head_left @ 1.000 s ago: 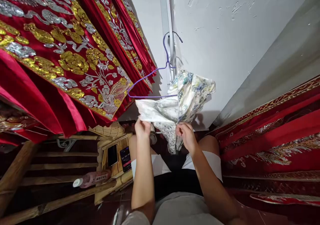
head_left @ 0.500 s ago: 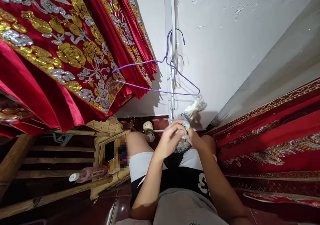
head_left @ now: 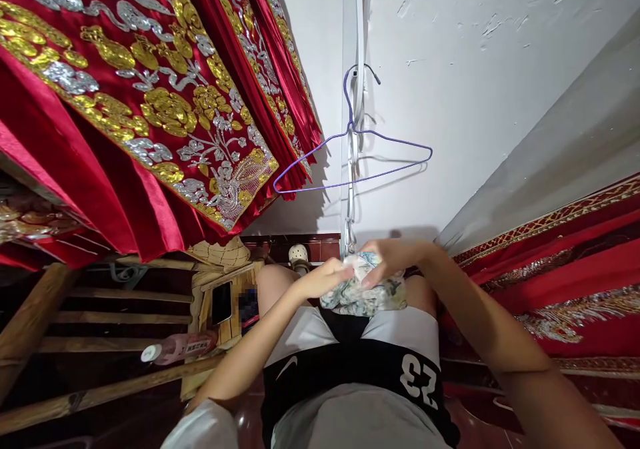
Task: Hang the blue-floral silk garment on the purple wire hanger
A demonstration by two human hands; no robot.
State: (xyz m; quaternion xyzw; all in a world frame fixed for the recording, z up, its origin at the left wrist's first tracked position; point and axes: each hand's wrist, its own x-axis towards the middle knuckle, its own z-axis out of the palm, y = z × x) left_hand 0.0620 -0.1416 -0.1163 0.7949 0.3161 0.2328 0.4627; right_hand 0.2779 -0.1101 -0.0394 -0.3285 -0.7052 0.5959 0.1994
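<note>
A light, thin cloth (head_left: 367, 296) with a pale green and blue pattern lies bunched above my lap, its kind not clear in the folds. My left hand (head_left: 327, 280) pinches its left upper part. From the right, my right hand (head_left: 393, 261) grips the same cloth near the top, thumb pressed down on it. Ahead of both hands a purple wire hanger (head_left: 350, 129) hangs bare from a white strip (head_left: 361, 22) on the wall, apart from the cloth.
Red embroidered fabric (head_left: 165, 109) hangs at left, more red fabric (head_left: 550, 289) at right. A bamboo bench (head_left: 125, 319) at left bears a phone (head_left: 222, 302) and a bottle (head_left: 180, 348) with a white cap. A pale clog (head_left: 299, 254) is on the tiled floor ahead.
My hands have moved apart, and the gathered cloth has spread out wider over my lap. The hanger has swung round, its right end now higher. The view has shifted slightly.
</note>
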